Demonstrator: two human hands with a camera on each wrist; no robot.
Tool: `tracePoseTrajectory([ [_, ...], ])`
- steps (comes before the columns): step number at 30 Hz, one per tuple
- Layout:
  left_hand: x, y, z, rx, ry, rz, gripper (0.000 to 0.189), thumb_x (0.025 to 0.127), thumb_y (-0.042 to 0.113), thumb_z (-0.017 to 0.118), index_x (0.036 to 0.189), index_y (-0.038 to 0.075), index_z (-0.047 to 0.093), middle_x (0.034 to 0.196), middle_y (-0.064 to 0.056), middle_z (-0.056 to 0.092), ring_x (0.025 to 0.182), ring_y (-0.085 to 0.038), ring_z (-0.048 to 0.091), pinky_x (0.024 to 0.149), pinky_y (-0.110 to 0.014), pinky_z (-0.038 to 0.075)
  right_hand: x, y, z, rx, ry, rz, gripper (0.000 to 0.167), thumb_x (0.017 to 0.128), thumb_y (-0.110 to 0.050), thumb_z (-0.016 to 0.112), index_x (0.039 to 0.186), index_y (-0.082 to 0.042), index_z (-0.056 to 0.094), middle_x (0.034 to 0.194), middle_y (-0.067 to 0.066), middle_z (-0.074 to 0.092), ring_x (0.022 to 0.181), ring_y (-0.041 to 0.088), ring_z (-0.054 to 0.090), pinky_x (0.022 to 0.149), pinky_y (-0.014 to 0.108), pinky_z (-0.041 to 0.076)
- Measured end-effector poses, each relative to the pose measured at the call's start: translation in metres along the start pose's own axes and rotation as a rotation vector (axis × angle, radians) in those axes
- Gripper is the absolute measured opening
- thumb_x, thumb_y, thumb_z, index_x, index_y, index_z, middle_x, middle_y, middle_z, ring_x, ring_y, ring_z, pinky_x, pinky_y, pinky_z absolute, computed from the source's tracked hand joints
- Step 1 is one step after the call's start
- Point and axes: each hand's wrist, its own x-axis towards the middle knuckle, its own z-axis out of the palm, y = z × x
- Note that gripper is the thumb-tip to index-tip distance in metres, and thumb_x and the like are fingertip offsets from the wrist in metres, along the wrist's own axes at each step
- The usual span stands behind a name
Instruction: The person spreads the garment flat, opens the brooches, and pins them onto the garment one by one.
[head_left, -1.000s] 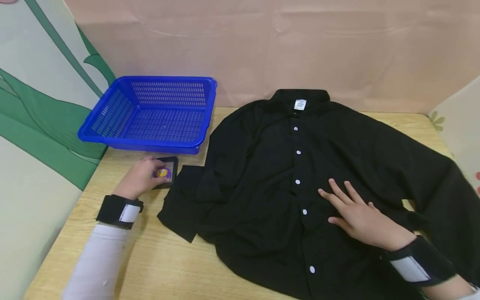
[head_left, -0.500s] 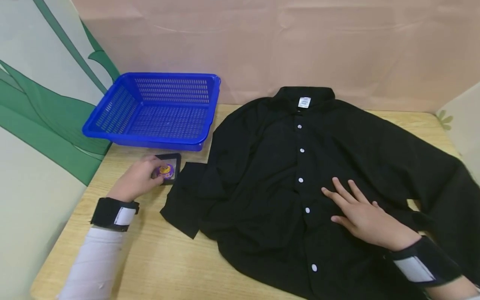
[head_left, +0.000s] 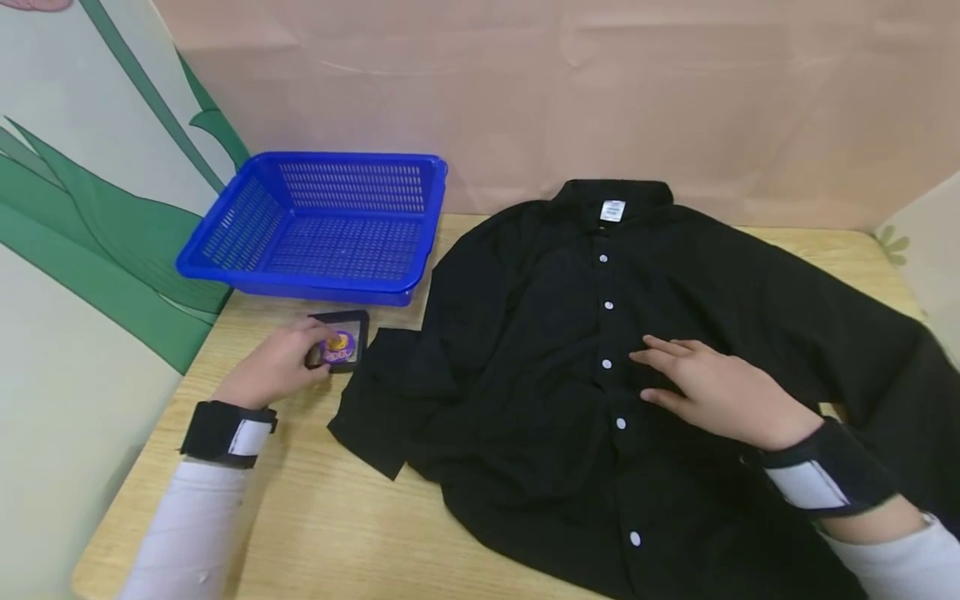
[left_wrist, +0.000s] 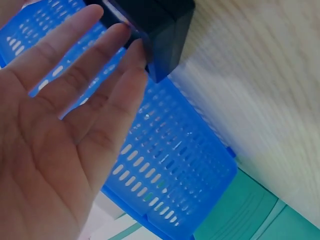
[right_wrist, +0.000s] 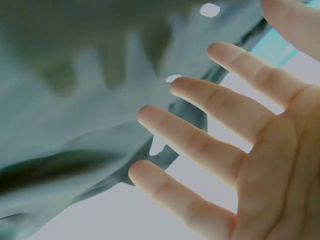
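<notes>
A: What is nearest in the frame?

B: Black wrist straps (head_left: 213, 433) circle a person's wrists above a wood-grain tabletop (head_left: 322, 517). The right hand (head_left: 723, 396) appears to hover over a black button-front shirt (head_left: 525, 375), its fingers straight and spread.

A: And the left hand (head_left: 273, 362)?

B: It reaches to a black-rimmed case (head_left: 358, 337) with a purple-and-yellow emblem (head_left: 339, 346) on show. The fingers stretch out, tips at the case; whether they grip it, I cannot tell. The case sits on the tabletop, between the shirt's cuff and the basket (head_left: 300, 287).

A: How far along are things?

B: Laying out the shirt looks done, in my judgement: white buttons (head_left: 608, 306) face up in a row, though creases show and neither sleeve is folded over the front. Work with the case looks unfinished; it is outside the basket.

A: Farther back?

B: The collar label (head_left: 612, 211) shows, level with the blue slotted basket. A pinkish-tan backdrop (head_left: 525, 92) rises behind.
</notes>
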Motion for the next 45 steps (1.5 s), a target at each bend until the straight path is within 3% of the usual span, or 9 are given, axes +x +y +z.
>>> tracePoseTrajectory([
  [13, -0.004, -0.005, 0.007, 0.016, 0.076, 0.047, 0.037, 0.081, 0.006, 0.075, 0.116, -0.004, 0.066, 0.113, -0.020, 0.067, 0.107, -0.036, 0.063, 0.096, -0.052, 0.051, 0.051, -0.039, -0.009, 0.032, 0.067, -0.111, 0.043, 0.089, -0.025, 0.074, 0.128, -0.008, 0.066, 0.137, 0.020, 0.061, 0.121, 0.042, 0.061, 0.099, 0.057, 0.050],
  [17, -0.006, -0.007, 0.007, 0.025, 0.087, 0.043, 0.036, 0.083, 0.006, 0.074, 0.116, -0.004, 0.066, 0.116, -0.020, 0.067, 0.111, -0.038, 0.062, 0.097, -0.052, 0.051, 0.069, -0.052, -0.009, 0.042, 0.090, -0.154, 0.043, 0.090, -0.025, 0.074, 0.128, -0.007, 0.066, 0.138, 0.018, 0.061, 0.121, 0.040, 0.061, 0.101, 0.054, 0.049],
  [21, -0.008, -0.007, 0.007, 0.026, 0.095, 0.030, 0.036, 0.083, 0.007, 0.074, 0.117, -0.003, 0.066, 0.116, -0.019, 0.067, 0.111, -0.037, 0.061, 0.098, -0.052, 0.050, 0.087, -0.070, -0.009, 0.068, 0.118, -0.207, 0.043, 0.090, -0.025, 0.073, 0.128, -0.007, 0.066, 0.139, 0.017, 0.060, 0.122, 0.036, 0.061, 0.095, 0.049, 0.055],
  [25, -0.009, -0.007, 0.008, 0.030, 0.106, 0.007, 0.041, 0.084, 0.010, 0.075, 0.122, -0.001, 0.065, 0.119, -0.019, 0.065, 0.114, -0.038, 0.060, 0.101, -0.053, 0.048, 0.105, -0.091, -0.009, 0.115, 0.137, -0.258, 0.043, 0.092, -0.026, 0.072, 0.131, -0.008, 0.064, 0.141, 0.014, 0.059, 0.125, 0.034, 0.059, 0.099, 0.047, 0.053],
  [35, -0.003, -0.004, 0.012, 0.024, 0.126, -0.041, 0.052, 0.082, 0.020, 0.078, 0.129, 0.002, 0.063, 0.131, -0.018, 0.060, 0.123, -0.038, 0.054, 0.102, -0.054, 0.046, 0.146, -0.143, -0.007, 0.220, 0.088, -0.345, 0.044, 0.097, -0.029, 0.064, 0.137, -0.011, 0.059, 0.143, 0.009, 0.058, 0.130, 0.029, 0.056, 0.108, 0.042, 0.047],
  [40, 0.005, -0.001, 0.012, 0.038, 0.105, -0.043, 0.062, 0.078, 0.023, 0.081, 0.133, 0.005, 0.060, 0.143, -0.020, 0.051, 0.132, -0.042, 0.046, 0.104, -0.059, 0.044, 0.164, -0.164, -0.006, 0.278, 0.076, -0.401, 0.044, 0.098, -0.026, 0.063, 0.138, -0.010, 0.057, 0.139, 0.007, 0.061, 0.125, 0.025, 0.060, 0.107, 0.039, 0.047],
  [45, 0.006, -0.004, 0.014, 0.017, 0.077, -0.048, 0.072, 0.074, 0.020, 0.084, 0.138, 0.005, 0.054, 0.147, -0.019, 0.048, 0.135, -0.040, 0.043, 0.104, -0.060, 0.043, 0.184, -0.188, -0.005, 0.343, 0.024, -0.430, 0.049, 0.099, -0.024, 0.062, 0.144, -0.010, 0.051, 0.145, 0.005, 0.057, 0.132, 0.021, 0.055, 0.111, 0.036, 0.044],
])
